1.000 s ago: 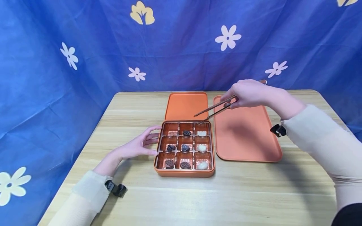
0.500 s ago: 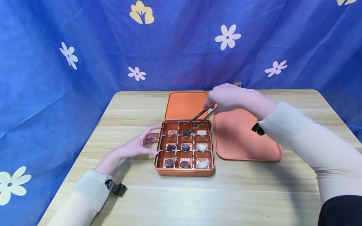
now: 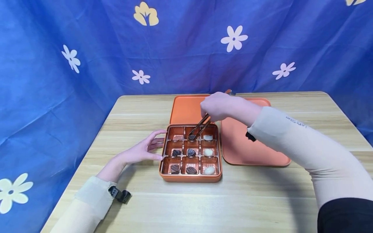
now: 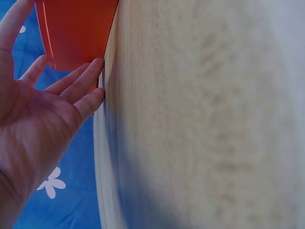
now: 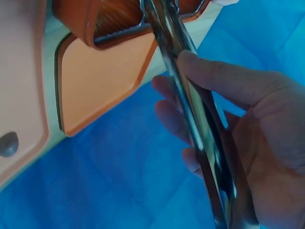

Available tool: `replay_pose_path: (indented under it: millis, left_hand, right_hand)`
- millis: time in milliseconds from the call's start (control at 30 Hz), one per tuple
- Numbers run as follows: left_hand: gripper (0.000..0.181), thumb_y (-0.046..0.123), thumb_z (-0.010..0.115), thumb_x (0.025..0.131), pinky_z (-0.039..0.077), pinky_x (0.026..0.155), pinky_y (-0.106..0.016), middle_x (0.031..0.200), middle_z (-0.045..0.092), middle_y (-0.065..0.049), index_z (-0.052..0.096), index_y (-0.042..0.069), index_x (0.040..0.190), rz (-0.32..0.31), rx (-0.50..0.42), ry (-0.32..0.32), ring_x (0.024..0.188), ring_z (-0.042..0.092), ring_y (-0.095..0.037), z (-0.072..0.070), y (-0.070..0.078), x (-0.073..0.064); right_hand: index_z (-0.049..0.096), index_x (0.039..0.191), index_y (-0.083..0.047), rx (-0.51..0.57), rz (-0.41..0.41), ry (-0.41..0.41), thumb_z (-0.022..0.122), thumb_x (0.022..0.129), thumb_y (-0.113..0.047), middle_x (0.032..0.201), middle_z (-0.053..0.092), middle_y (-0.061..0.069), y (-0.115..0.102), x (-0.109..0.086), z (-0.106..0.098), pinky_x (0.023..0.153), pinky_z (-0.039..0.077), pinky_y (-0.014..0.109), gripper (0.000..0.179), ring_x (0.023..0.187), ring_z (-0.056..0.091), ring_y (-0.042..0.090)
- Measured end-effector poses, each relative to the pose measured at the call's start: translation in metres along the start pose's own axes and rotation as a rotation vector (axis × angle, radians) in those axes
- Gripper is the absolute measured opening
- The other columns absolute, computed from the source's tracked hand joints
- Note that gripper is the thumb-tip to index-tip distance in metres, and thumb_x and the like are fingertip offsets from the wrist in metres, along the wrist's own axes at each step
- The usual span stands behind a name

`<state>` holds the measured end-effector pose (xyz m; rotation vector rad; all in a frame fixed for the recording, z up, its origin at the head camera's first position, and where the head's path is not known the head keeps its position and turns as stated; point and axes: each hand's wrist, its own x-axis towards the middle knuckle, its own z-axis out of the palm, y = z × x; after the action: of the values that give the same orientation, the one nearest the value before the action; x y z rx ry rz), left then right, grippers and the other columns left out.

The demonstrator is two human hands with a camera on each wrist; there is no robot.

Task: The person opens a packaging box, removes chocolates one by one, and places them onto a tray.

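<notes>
My right hand [image 3: 217, 105] grips metal tongs [image 5: 190, 95]. Their tips reach into the back middle compartment of the orange box [image 3: 190, 178], on either side of a dark chocolate [image 3: 192, 137]; I cannot tell whether they squeeze it. Dark chocolates also lie in the middle compartment and towards the left and front, including a ridged one [image 3: 191, 170] in the front middle. White chocolates fill the right column, such as the front one [image 3: 209, 170]. My left hand [image 3: 145, 149], its fingers spread and loosely bent, touches the left side of the box.
An orange lid [image 3: 186, 108] lies flat behind the box. To the right is a pinkish-orange tray [image 3: 256, 155], partly covered by my right arm. In the right wrist view a small brown piece [image 5: 8, 144] sits on the tray. A blue flowered cloth [image 3: 186, 48] hangs behind the table.
My right hand has moved left and down with the tongs, from above the tray's left edge to the back middle compartment. Their tips are lower now. The left hand stays still.
</notes>
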<state>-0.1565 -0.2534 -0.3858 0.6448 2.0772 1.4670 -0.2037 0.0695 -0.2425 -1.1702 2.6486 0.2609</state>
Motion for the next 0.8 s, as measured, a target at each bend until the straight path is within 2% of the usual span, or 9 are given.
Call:
replay_pose_path:
  millis: [267,600,800]
  left_hand:
    - [0.093,0.010,0.078,0.081,0.024,0.111,-0.056,0.150,0.029,-0.028,0.019,0.019,0.153,0.001,0.006,0.003,0.136,0.030,-0.045,0.001,0.000,0.000]
    - [0.094,0.009,0.078,0.081,0.025,0.111,-0.056,0.150,0.029,-0.028,0.019,0.018,0.153,0.006,0.013,0.005,0.136,0.031,-0.045,0.001,-0.002,0.000]
    - [0.094,0.008,0.078,0.081,0.025,0.111,-0.055,0.150,0.030,-0.028,0.018,0.017,0.153,0.009,0.022,0.008,0.136,0.032,-0.044,0.001,0.000,0.000]
  right_hand:
    - [0.077,0.094,-0.022,0.040,-0.071,0.052,0.072,0.082,-0.005,0.097,0.071,-0.004,0.010,0.001,0.011,0.074,0.054,0.038,0.022,0.090,0.064,0.017]
    - [0.076,0.107,-0.021,0.085,-0.035,0.070,0.075,0.084,-0.013,0.099,0.071,-0.005,0.018,-0.007,0.006,0.083,0.052,0.039,0.024,0.096,0.064,0.019]
    - [0.075,0.111,-0.019,0.135,-0.049,0.133,0.074,0.085,-0.013,0.099,0.072,-0.004,0.024,-0.022,-0.003,0.076,0.053,0.041,0.027,0.093,0.065,0.020]
